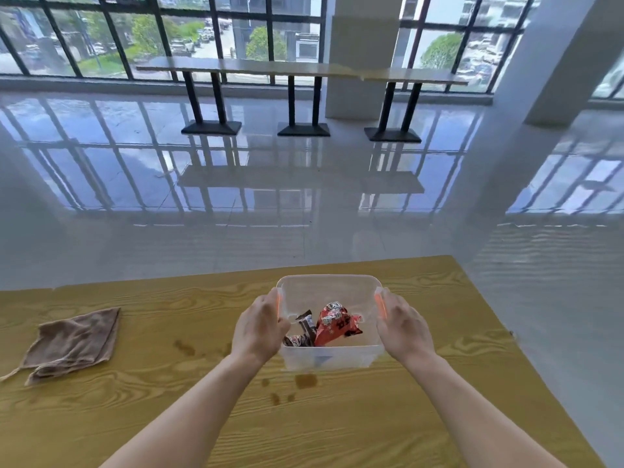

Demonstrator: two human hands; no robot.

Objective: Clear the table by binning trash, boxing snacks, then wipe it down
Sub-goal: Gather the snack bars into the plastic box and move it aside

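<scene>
A clear plastic box [329, 359] with orange side latches stands on the wooden table [422, 400], near its far edge. Inside lie a red snack packet [334, 324] and a dark brown snack wrapper [304, 332]. My left hand [261, 327] grips the box's left side and my right hand [403, 327] grips its right side. A brown cloth [72, 342] lies crumpled at the table's left. Brown spill stains [305, 381] mark the wood just in front of the box, with another stain [184, 347] to the left.
Beyond the table's far edge is glossy tiled floor [304, 204]. A long counter [304, 70] on black legs runs along the windows. A white pillar [363, 62] stands behind it. The table's right edge slants down toward the lower right.
</scene>
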